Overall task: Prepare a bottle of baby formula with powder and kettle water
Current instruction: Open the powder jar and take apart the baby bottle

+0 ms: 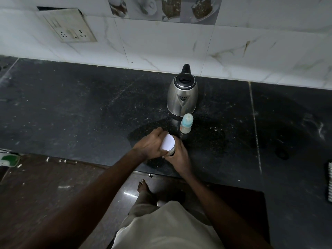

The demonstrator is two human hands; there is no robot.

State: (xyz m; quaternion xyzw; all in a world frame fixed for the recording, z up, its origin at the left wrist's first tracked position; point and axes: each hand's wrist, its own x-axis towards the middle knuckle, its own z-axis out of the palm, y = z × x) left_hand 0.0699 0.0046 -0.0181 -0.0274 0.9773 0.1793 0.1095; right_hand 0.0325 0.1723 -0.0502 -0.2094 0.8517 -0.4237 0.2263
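A small container with a white lid (168, 143) stands near the front edge of the black counter (80, 114). My left hand (150, 144) wraps over the lid from the left. My right hand (178, 155) grips the container's body from the right and below, hiding most of it. Just behind stands a baby bottle (186, 124) with a pale blue collar and a clear cap on. A steel electric kettle (182, 95) with a black lid and handle sits farther back, spout facing me.
A wall socket plate (69, 26) hangs on the tiled wall at the upper left. A white ribbed object (329, 182) shows at the right edge. The counter front edge runs below my hands, with floor and my foot beneath.
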